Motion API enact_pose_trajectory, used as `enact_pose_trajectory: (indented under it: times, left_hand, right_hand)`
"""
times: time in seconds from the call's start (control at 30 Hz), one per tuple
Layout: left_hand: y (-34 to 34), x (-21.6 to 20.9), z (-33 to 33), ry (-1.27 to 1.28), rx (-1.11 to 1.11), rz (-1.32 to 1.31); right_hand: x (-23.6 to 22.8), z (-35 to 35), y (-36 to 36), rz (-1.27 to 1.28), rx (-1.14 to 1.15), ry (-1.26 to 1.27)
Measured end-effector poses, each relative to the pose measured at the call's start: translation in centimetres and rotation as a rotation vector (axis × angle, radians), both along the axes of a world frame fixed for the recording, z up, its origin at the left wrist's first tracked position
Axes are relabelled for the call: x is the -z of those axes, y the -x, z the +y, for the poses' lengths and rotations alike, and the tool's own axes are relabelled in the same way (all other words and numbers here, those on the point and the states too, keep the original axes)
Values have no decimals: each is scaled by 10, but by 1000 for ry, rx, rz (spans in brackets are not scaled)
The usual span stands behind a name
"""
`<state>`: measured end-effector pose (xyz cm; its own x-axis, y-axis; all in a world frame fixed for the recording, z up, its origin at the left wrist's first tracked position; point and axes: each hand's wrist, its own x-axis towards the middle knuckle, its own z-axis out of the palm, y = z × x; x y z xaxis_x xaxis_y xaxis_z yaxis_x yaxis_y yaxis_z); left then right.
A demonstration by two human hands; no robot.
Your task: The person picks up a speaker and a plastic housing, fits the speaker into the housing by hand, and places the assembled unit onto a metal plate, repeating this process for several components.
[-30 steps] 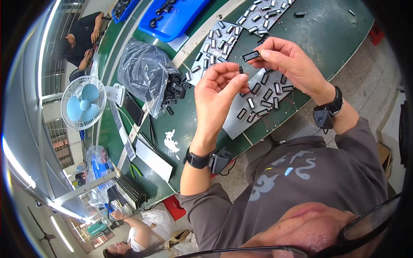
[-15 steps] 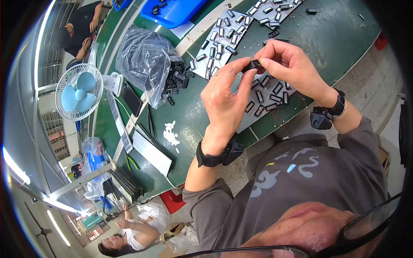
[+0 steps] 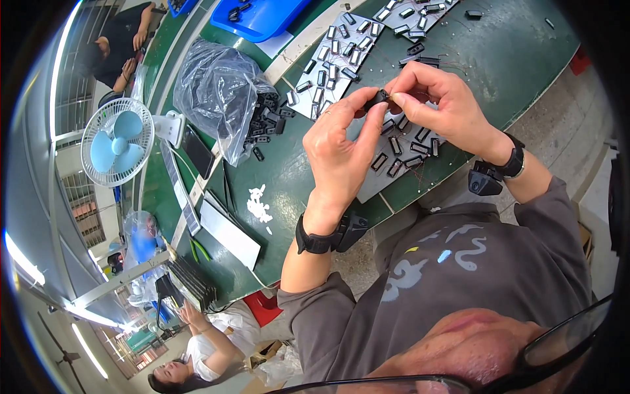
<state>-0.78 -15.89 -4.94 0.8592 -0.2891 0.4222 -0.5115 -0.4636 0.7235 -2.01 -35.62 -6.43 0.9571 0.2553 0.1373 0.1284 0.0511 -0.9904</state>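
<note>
Between the thumb and forefinger of my left hand (image 3: 340,146) is a small black rectangular part (image 3: 377,99), held above the bench. The fingers of my right hand (image 3: 441,104) pinch together at the part's right end; what lies between those fingertips is too small to make out. Under and beyond my hands, several similar black parts with thin wires (image 3: 394,146) lie in rows on pale boards (image 3: 375,186). More loose black parts (image 3: 266,121) spill from a clear plastic bag (image 3: 216,88) to the left of my left hand.
White small pieces (image 3: 258,205) are heaped on the green bench (image 3: 289,177). Further left are a phone (image 3: 197,152), a white sheet (image 3: 230,233), green-handled pliers (image 3: 199,249) and a fan (image 3: 118,146). A blue tray (image 3: 262,29) stands at the back. Two people sit along the bench.
Both hands have shifted very slightly left, still holding the black part together. At lower left, the other person's hands have moved closer to the rack of dark plates.
</note>
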Motion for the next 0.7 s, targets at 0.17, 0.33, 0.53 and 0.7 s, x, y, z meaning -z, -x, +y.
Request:
enact_pose_trajectory:
  times: [0.17, 0.33, 0.53, 0.7]
  left_hand:
    - [-2, 3, 1, 3, 14, -8]
    - [-2, 4, 2, -4, 29, -15]
    - [-2, 2, 1, -14, 35, -21]
    - [0, 0, 0, -20, 13, 7]
  right_hand:
    - [0, 1, -1, -14, 20, 41]
    - [0, 0, -2, 39, -17, 12]
    - [1, -1, -4, 85, -41, -68]
    - [2, -5, -7, 149, -91, -152]
